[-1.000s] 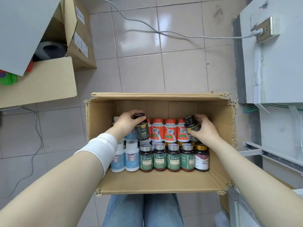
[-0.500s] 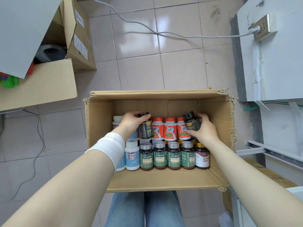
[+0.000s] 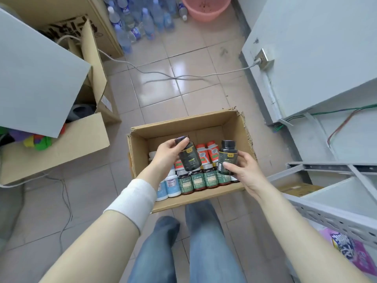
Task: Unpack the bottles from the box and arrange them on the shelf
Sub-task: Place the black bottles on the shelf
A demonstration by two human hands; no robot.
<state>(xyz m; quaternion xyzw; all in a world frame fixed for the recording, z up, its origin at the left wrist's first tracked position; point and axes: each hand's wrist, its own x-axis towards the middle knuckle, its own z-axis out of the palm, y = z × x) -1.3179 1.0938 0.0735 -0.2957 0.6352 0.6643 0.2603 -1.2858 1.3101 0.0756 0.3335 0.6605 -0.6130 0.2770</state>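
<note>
While both hands hover over the open box [image 3: 234, 117] at frame centre, left hand [image 3: 166, 153] grips one dark bottle [image 3: 189, 157], tilted; right hand [image 3: 243, 167] grips another dark bottle [image 3: 227, 157], upright. Remaining bottles [image 3: 199, 180] stand packed inside. Shelf [image 3: 334, 217] lower right.

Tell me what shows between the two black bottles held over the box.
Head view: between the left hand's black bottle and the right hand's black bottle, orange-capped white bottles stand in the cardboard box below.
</note>
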